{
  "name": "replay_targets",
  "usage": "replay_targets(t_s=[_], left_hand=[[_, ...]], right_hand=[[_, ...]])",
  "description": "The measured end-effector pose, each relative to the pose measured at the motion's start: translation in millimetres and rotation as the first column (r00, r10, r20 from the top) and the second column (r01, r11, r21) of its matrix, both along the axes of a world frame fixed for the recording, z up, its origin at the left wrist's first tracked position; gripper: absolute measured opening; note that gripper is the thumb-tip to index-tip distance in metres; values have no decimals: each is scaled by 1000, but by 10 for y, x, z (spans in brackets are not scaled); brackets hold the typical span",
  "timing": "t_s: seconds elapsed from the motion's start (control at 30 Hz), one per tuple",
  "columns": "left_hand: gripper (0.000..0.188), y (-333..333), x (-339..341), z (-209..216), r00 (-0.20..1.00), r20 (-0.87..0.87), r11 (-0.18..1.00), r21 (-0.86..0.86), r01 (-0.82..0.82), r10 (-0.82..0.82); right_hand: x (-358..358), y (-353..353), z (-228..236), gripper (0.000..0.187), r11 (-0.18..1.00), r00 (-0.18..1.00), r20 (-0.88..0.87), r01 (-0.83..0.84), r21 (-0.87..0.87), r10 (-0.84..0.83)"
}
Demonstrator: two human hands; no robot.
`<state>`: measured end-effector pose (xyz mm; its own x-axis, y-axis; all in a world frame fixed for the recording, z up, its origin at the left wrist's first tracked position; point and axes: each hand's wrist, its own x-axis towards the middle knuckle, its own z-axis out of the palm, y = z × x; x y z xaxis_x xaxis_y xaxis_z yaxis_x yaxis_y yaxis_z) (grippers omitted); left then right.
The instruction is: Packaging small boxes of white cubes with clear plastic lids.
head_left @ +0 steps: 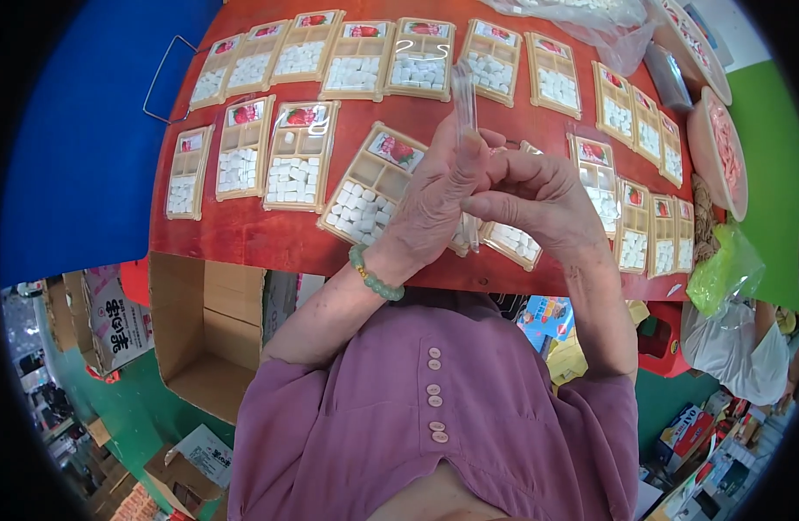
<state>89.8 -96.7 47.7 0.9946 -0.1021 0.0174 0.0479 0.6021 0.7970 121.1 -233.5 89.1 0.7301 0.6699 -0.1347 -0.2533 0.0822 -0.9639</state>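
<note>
Upright between my hands, seen nearly edge-on, is a clear plastic lid (pixel 464 91), perhaps a stack of thin lids. My left hand (pixel 434 191), with a green bead bracelet (pixel 378 276) at the wrist, grips it with the thumb along its face. From the other side my right hand (pixel 542 195) pinches at its edge, thumb and fingers curled together. Below the left hand lies a tilted beige compartment tray (pixel 337 224) of white pillow-shaped pieces with a strawberry-printed card. Another similar tray (pixel 514 246) is partly hidden under the right hand.
Rows of filled trays (pixel 351 74) cover the red table (pixel 243 239). At the right stand bowls of pink pieces (pixel 720 152), with a clear bag (pixel 608 35) behind and a green plastic bag (pixel 720 269) at the corner. An open cardboard box (pixel 178 326) sits below the table's left front.
</note>
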Motion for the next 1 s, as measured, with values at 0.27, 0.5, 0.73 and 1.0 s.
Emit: replay_targets(t_s=[0.27,0.5,0.73,1.0], left_hand=[[78,-66,-29,-13,997,-21,994,86,71,-69],[79,-151,-14,15,992,-39,986,110,121,-118],[78,-175,38,-52,973,9,969,96,229,-230],[79,-342,58,-46,978,-29,970,124,207,-205]], right_hand=[[-4,-192,-125,13,999,998,43,-40,-37,41],[-18,-317,-133,17,998,999,-26,-27,60,29],[-6,-419,-114,16,999,1000,12,-23,25,23],[3,-507,-133,13,1000,996,86,27,-5,-26]])
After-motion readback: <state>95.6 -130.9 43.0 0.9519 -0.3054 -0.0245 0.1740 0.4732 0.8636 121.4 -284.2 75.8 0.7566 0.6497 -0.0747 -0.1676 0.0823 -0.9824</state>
